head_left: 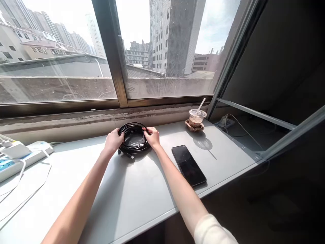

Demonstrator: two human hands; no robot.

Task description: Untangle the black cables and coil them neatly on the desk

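A coiled black cable is at the back of the white table, in front of the window ledge. Dark plugs, which look like video connectors, show inside the loop and at its front edge. My left hand grips the coil on its left side, fingers wrapped over the strands. On the opposite side, my right hand pinches the coil between thumb and fingers. Whether the coil rests fully on the table or is slightly raised, I cannot tell.
A black smartphone lies right of my right forearm. Behind it stands a plastic cup with a straw, in a cardboard holder. At far left is a power strip with white cords. The white table ends at its front edge; a metal frame stands right.
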